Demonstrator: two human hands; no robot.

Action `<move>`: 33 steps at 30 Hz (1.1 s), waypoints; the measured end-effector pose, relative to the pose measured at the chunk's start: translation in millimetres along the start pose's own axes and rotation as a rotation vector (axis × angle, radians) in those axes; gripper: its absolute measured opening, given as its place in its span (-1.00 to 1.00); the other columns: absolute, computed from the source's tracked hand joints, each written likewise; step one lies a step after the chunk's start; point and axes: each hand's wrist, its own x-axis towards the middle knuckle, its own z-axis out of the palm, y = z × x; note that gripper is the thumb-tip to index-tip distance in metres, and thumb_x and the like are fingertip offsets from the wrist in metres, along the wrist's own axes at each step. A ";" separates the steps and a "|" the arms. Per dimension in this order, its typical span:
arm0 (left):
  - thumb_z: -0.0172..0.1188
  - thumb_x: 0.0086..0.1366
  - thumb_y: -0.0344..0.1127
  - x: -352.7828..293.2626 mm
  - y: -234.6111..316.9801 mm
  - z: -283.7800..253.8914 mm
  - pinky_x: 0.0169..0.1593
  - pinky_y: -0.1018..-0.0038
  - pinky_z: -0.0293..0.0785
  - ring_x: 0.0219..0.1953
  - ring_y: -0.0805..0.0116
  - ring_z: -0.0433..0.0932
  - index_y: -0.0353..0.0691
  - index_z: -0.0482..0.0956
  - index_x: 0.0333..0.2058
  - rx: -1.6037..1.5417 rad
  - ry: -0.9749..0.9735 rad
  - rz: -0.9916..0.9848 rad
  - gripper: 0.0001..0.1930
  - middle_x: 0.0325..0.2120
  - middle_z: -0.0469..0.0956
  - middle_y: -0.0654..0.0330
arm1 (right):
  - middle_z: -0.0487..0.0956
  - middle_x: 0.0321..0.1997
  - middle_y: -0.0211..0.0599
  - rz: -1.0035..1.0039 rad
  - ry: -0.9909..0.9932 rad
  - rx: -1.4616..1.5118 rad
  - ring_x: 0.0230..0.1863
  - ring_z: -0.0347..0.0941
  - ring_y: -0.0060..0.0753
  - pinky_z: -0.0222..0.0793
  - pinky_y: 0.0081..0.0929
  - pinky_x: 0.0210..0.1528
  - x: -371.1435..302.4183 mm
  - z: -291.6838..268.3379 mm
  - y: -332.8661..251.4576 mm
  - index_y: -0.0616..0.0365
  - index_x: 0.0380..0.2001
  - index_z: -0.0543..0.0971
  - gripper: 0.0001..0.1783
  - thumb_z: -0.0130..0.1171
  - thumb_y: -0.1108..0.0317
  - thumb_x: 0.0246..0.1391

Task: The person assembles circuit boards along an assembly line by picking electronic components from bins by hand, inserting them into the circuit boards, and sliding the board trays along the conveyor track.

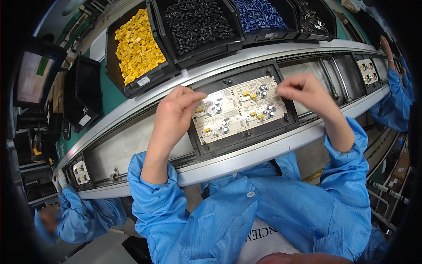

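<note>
A pale circuit board (233,124) lies in a black carrier frame (271,127) on the conveyor in front of me. It bears several yellow block-shaped components and round dark capacitors. My left hand (173,112) is over the board's left end, thumb and fingertips pinched together near its upper left corner. At the right end, my right hand (307,90) is also closed in a pinch beside a group of capacitors. Whatever either pinch holds is too small or hidden to make out.
Behind the conveyor stand black bins of yellow blocks (138,46), black parts (200,26), blue parts (260,14) and leaded parts (313,21). Other boards sit left (81,172) and right (367,71), each near a co-worker in blue. A monitor (37,79) stands far left.
</note>
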 end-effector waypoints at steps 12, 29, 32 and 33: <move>0.30 0.02 -0.51 1.6 13.0 16.3 -0.33 0.30 0.49 -0.40 0.11 0.56 -0.26 0.63 -0.44 0.238 -0.066 -0.006 -0.91 -0.50 0.56 0.11 | 0.60 -0.08 0.04 -0.009 -0.212 1.037 -0.25 0.63 -0.48 0.61 -0.69 -0.21 58.1 -21.2 20.8 0.41 -0.07 0.52 -0.76 0.04 0.54 0.23; 0.30 0.00 -0.47 2.3 24.5 25.4 -0.37 0.25 0.42 -0.45 0.10 0.48 -0.22 0.56 -0.46 0.543 -0.097 0.098 -0.90 -0.54 0.47 0.13 | 0.64 -0.38 -0.06 0.108 -0.171 0.965 -0.55 0.60 -0.53 0.55 -0.77 -0.53 42.9 -9.7 -2.2 0.38 -0.17 0.52 -0.77 0.04 0.38 0.30; 0.28 0.00 -0.49 4.5 29.1 24.2 -0.35 0.24 0.42 -0.44 0.10 0.49 -0.23 0.58 -0.44 0.553 -0.118 0.124 -0.90 -0.53 0.48 0.13 | 0.60 -0.52 -0.18 0.113 -0.186 0.944 -0.69 0.46 -0.65 0.37 -0.83 -0.66 44.6 -8.6 3.1 0.33 -0.23 0.53 -0.74 0.03 0.30 0.32; 0.26 0.00 -0.51 5.6 31.0 23.3 -0.34 0.24 0.43 -0.42 0.10 0.50 -0.23 0.59 -0.43 0.545 -0.137 0.129 -0.89 -0.51 0.50 0.13 | 0.57 -0.59 -0.25 0.115 -0.199 0.926 -0.76 0.37 -0.72 0.24 -0.86 -0.73 45.0 -7.6 5.5 0.31 -0.27 0.54 -0.72 0.03 0.27 0.32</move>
